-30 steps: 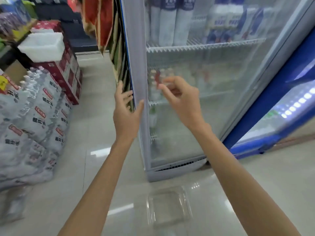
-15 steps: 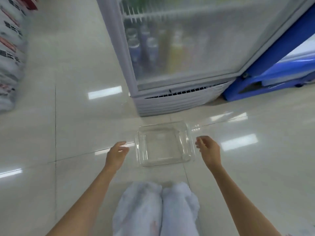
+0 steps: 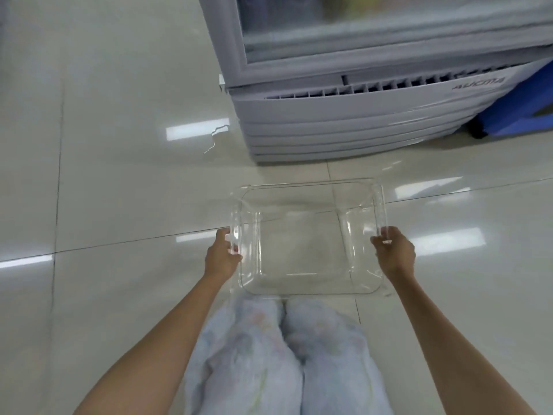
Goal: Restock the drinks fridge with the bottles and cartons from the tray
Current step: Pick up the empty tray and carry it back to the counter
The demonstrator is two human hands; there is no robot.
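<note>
The clear plastic tray sits empty on the floor tiles just before the drinks fridge, so lifting it wants an even, level pull on both rims. The left hand and right hand each clasp a side rim, arms stretched forward past the knees.

Fridge: upper body cut off by the top edge; contents behind the fogged glass door are blurred beyond identification. Blue unit cropped at the right edge. Left hand and right hand: fingertips hidden behind the clear tray handles. Both forearms run out at the bottom edge.
</note>
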